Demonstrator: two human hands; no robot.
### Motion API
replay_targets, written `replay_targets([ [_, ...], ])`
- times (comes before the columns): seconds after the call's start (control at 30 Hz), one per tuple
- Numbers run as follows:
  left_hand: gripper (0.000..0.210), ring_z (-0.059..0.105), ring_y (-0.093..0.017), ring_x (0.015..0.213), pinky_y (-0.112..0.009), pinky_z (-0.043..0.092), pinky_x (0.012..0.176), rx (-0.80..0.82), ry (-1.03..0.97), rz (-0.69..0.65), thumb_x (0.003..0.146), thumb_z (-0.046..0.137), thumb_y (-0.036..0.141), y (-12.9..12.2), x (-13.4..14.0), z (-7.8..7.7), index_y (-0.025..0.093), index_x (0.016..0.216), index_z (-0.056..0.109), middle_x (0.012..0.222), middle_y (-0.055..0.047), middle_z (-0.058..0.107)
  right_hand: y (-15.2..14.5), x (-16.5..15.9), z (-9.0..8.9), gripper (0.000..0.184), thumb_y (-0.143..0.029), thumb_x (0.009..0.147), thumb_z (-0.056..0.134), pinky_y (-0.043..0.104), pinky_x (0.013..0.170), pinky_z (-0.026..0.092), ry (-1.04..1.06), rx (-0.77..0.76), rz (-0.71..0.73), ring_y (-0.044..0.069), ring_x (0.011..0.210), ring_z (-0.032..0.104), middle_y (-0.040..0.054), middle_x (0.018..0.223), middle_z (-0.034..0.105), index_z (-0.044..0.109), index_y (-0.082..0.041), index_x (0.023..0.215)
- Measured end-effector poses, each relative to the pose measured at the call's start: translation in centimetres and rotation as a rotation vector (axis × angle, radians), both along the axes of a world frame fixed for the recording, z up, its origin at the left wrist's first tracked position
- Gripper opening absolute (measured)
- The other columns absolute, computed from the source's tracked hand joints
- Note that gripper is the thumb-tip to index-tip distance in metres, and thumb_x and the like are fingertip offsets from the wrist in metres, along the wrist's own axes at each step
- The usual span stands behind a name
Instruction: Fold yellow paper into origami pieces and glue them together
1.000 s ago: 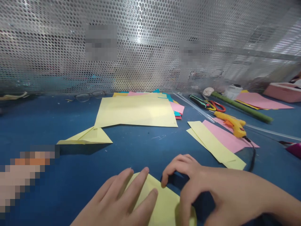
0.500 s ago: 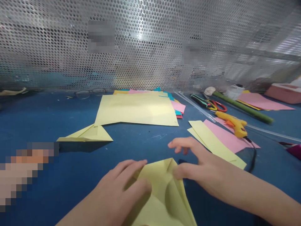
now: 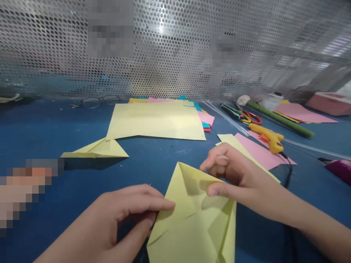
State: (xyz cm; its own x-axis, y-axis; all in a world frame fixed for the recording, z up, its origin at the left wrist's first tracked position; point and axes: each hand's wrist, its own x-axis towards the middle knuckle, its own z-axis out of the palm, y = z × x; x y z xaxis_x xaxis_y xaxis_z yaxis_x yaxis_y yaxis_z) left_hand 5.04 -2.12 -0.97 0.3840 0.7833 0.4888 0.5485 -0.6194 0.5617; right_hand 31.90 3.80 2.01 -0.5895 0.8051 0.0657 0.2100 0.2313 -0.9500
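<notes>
A yellow sheet of paper (image 3: 189, 233), partly folded with a pointed corner at its far end, is between my two hands at the front of the blue table. My left hand (image 3: 128, 215) pinches its left edge, index finger on top and thumb close to the edge. With thumb on the near face and curled fingers behind, my right hand (image 3: 233, 175) grips the upper right edge, where a flap stands up. A folded yellow paper piece (image 3: 101, 149) lies farther off to the left.
Large yellow sheets (image 3: 156, 120) lie over coloured paper at the back, before a perforated metal screen (image 3: 164, 47). A yellow glue gun (image 3: 268, 138), scissors (image 3: 252, 117), a green stem (image 3: 282, 120) and pink paper (image 3: 255, 149) lie right. Eyeglasses (image 3: 94, 101) rest back left. A pixelated patch covers the left edge.
The paper's far end has turned and risen into view, its corner now pointing left of before. My right hand has closed on its right edge; my left hand has shifted left to its side.
</notes>
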Motion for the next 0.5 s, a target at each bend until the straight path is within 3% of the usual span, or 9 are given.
replay_targets([
  [0.13, 0.037, 0.072, -0.006, 0.072, -0.007, 0.053, 0.063, 0.003, 0.015, -0.070, 0.090, 0.047, 0.011, -0.2, 0.0, -0.6, 0.037, 0.104, 0.070, 0.088, 0.012, 0.075, 0.3, -0.1, 0.2, 0.003, -0.021, 0.092, 0.070, 0.023, 0.073, 0.050, -0.198, 0.193, 0.035, 0.013, 0.087, 0.063, 0.0010, 0.097, 0.068, 0.068, -0.021, 0.090],
  [0.27, 0.035, 0.066, -0.011, 0.069, -0.015, 0.053, 0.064, 0.082, 0.100, -0.074, 0.095, 0.043, 0.013, -0.7, 0.1, -1.1, 0.033, 0.096, 0.071, 0.074, 0.007, 0.068, 0.6, -0.2, 0.3, 0.012, -0.013, 0.092, 0.068, 0.019, 0.067, 0.048, -0.253, 0.278, 0.078, 0.010, 0.085, 0.066, 0.0022, 0.105, 0.070, 0.076, -0.022, 0.093],
  [0.37, 0.035, 0.064, -0.014, 0.071, -0.021, 0.053, 0.069, 0.210, 0.234, -0.106, 0.100, 0.040, 0.012, -1.0, 0.2, -1.3, 0.028, 0.090, 0.069, 0.072, 0.003, 0.065, 0.8, -0.1, -0.1, 0.019, -0.010, 0.091, 0.065, 0.016, 0.057, 0.045, -0.266, 0.306, 0.110, 0.006, 0.074, 0.064, 0.0021, 0.108, 0.071, 0.078, -0.023, 0.095],
  [0.5, 0.037, 0.065, -0.015, 0.076, -0.024, 0.052, 0.074, 0.468, 0.299, -0.105, 0.104, 0.037, 0.009, -1.2, 0.6, -1.6, 0.025, 0.090, 0.067, 0.075, 0.002, 0.066, 0.8, -0.1, -0.8, 0.010, -0.012, 0.090, 0.067, 0.015, 0.060, 0.048, -0.243, 0.372, 0.097, 0.007, 0.073, 0.065, 0.0018, 0.096, 0.073, 0.075, -0.019, 0.090],
])
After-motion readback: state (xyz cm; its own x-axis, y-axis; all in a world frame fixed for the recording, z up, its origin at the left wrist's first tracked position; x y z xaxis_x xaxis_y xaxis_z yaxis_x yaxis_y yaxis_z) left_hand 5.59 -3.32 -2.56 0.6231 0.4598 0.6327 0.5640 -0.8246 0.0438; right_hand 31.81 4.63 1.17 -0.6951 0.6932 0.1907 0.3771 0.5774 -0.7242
